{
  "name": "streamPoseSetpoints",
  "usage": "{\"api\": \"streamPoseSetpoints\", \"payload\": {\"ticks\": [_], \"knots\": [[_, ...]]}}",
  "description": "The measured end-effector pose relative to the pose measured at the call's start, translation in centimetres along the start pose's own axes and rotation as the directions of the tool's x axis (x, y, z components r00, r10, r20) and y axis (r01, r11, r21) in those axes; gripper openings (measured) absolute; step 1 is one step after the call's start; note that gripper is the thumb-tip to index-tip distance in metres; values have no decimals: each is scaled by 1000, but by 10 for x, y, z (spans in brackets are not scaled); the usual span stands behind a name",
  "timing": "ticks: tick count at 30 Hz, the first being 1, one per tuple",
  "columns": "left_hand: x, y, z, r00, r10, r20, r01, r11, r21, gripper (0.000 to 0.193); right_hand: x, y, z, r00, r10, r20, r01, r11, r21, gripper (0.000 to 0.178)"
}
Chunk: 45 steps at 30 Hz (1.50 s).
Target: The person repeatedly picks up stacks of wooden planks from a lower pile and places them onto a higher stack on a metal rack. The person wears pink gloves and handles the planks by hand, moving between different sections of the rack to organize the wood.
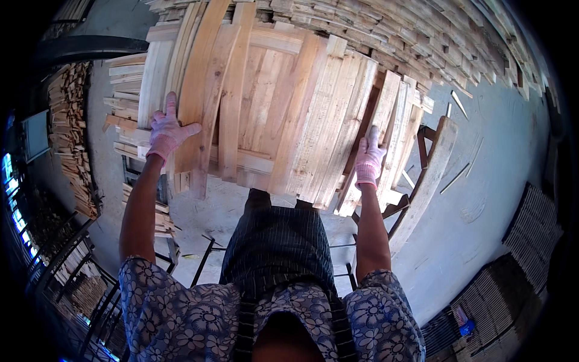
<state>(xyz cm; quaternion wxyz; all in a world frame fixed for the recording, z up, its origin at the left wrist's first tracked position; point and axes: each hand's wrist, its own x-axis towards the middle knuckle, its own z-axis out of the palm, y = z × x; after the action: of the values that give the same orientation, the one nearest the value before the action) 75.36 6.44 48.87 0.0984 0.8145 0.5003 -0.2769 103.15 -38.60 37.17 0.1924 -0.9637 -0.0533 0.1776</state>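
My left hand [170, 130], in a pale pink knit glove, lies with its fingers spread on the wooden boards at the left of a layered stack. Beside its thumb runs a tan wooden board [199, 78], leaning slightly. My right hand [370, 159], gloved alike, rests with fingers stretched along a narrow wooden board [385, 108] at the stack's right side; its thumb is hard to make out. Between my hands lie several pale planks [329, 120] side by side, and a slimmer plank [232, 114] lies across the layer below. Neither hand is closed around a board.
Beyond the stack rises a large pile of rough lumber [422, 36]. A thick timber beam [425, 181] on a dark frame stands to the right, with wood slivers [455, 178] on the floor. More cut wood [72, 133] is piled at far left. Slatted stacks [525, 229] lie at far right.
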Motion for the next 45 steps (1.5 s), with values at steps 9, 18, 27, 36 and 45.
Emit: {"api": "streamPoseSetpoints", "payload": {"ticks": [9, 18, 27, 36, 45], "knots": [[34, -54, -12, 986, 161, 30, -135, 903, -408, 128, 24, 1, -15, 935, -249, 253, 231, 968, 101, 60], [4, -13, -18, 996, -62, -65, 47, 975, -219, 113, 8, 51, -15, 973, 217, 83, -232, 921, 313, 81], [7, -27, -7, 999, 1, -38, -12, 957, -289, 114, -11, -54, -16, 991, 38, -132, -83, 933, -349, 60], [41, -75, -23, 980, 149, 134, -57, 847, -528, 119, -159, -397, 94, 946, -217, 241, 242, 967, -78, 76], [-17, -3, -20, 997, 67, -32, -71, 980, -184, 102, -81, -370, 109, 954, -300, -21, 300, 954, -21, 82]]}}
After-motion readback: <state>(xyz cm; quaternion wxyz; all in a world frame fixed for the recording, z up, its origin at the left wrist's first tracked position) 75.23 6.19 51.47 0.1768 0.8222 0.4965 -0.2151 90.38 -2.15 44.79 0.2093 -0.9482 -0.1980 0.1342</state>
